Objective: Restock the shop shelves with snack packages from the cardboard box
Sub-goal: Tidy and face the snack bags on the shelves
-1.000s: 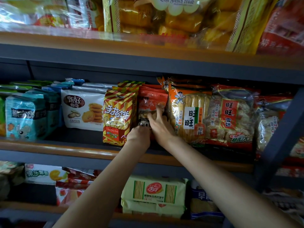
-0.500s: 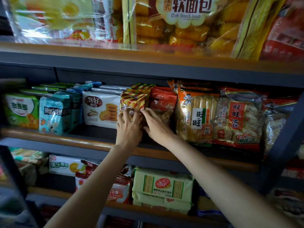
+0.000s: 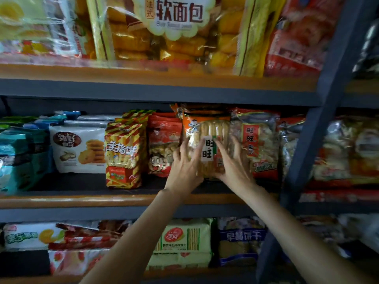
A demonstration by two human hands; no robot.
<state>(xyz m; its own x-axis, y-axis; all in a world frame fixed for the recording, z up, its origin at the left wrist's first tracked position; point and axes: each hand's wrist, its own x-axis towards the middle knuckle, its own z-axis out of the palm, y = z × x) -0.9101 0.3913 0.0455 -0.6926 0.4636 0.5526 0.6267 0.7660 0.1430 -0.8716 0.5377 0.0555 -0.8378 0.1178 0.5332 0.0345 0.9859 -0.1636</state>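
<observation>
Now both my hands sit further right along the middle shelf [image 3: 114, 199] than half a second ago: then they were at the striped yellow-and-red biscuit pack [image 3: 124, 154], now they frame the orange rice-cracker pack [image 3: 207, 130]. My left hand [image 3: 185, 171] lies on the pack's left edge, fingers straight and spread, fingertips reaching up between it and the red snack bag [image 3: 164, 144]. My right hand [image 3: 231, 169] lies flat on the pack's lower right front, fingers likewise extended. Neither hand curls round the pack; both press it with relaxed, straight fingers.

Orientation: the rice-cracker pack stands upright on the middle shelf, long axis vertical, printed front facing me, crimped top just under the upper shelf [image 3: 155, 78]. The crackers inside run vertically as well.

Surroundings: just beside it on the right stands a clear-and-red cracker bag [image 3: 258, 140], touching or nearly so. Left of the red snack bag stands the striped biscuit pack, then a white cookie pack [image 3: 78, 148] and teal packs [image 3: 20, 156]. A soft bread bag [image 3: 174, 27] fills the upper shelf. A dark upright post [image 3: 320, 128] bounds the bay on the right. Below, a pale green biscuit pack [image 3: 184, 242] and a blue pack [image 3: 240, 240] lie between my forearms.
</observation>
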